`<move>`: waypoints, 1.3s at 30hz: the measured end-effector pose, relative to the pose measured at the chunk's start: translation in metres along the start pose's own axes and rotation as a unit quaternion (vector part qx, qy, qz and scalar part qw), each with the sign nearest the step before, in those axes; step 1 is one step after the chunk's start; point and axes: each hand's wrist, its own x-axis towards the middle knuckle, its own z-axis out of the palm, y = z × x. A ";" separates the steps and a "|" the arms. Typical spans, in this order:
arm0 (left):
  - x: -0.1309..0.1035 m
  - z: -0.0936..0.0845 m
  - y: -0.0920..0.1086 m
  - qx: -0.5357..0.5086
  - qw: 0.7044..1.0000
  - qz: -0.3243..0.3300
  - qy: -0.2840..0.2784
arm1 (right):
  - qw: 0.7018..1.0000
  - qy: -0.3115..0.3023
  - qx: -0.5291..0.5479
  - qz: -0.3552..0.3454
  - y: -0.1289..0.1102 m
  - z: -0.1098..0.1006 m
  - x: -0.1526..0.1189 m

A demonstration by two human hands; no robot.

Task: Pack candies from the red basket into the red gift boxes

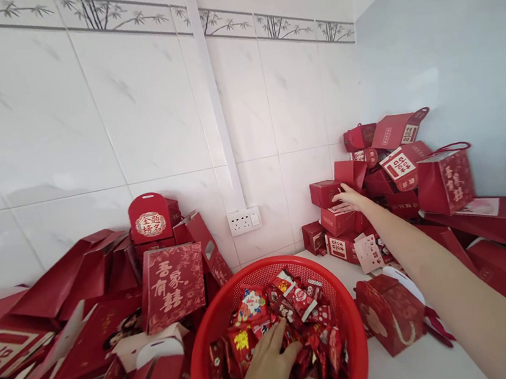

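Note:
My left hand point(274, 365) is in a red plastic basket point(196, 368), resting on several small red-wrapped packets point(301, 297). Its fingers are spread and slightly bent, and none seems to grip a packet. Stretched out to the pile on the right, my right hand point(350, 198) has its fingers extended against the near side of a small red box point(322, 194). That box sits atop another red box point(337, 221). A red gift box with a rope handle point(391, 314) stands on the white surface below my right forearm.
Red gift boxes point(448, 181) with Chinese characters are heaped in the right corner. More red boxes point(175, 285), some folded open, crowd the left side. A tiled wall point(155, 109) closes off the back, with a power socket point(244, 221) above the basket.

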 end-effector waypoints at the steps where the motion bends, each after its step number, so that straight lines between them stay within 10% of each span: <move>1: -0.001 0.000 0.000 -0.003 1.000 -0.002 0.002 | 1.000 0.000 -0.005 0.002 0.000 0.004 0.000; 10: -0.005 0.004 -0.001 -0.016 0.999 0.012 0.027 | 0.987 0.049 -0.074 -0.132 -0.032 0.004 -0.024; 17: -0.005 0.002 -0.004 -0.079 0.988 0.067 0.112 | 0.942 0.011 -0.100 -0.321 -0.043 -0.032 -0.140; 23: -0.018 -0.026 0.003 -0.358 0.846 0.128 0.373 | 0.764 -0.119 -0.226 -0.593 0.009 -0.040 -0.284; 26: -0.049 -0.040 0.015 -0.443 0.819 0.182 0.317 | 0.704 -0.185 -0.228 -0.647 0.040 -0.037 -0.337; 33: -0.114 -0.031 0.067 -0.244 0.920 0.266 0.152 | 0.750 -0.180 -0.209 -0.601 0.081 -0.051 -0.389; 39: -0.120 0.006 0.073 -0.130 0.971 0.186 0.080 | 0.737 -0.199 -0.222 -0.607 0.099 -0.037 -0.397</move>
